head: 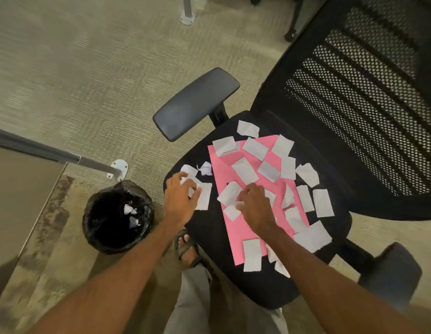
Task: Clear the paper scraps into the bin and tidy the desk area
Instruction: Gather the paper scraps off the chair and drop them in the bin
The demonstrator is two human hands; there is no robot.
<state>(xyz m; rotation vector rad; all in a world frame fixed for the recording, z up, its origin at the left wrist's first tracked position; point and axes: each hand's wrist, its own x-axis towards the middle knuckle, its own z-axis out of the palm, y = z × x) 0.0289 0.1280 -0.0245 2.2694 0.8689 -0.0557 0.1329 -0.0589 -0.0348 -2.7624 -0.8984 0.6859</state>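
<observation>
Several scraps [206, 198] under L+R fingers [179, 179]

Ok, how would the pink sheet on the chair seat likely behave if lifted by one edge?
The pink sheet looks thin and flat, so it would probably flop rather than stay stiff. The loose white scraps on it would likely slide off. It seems light enough to shift on the chair seat at a push.
</observation>
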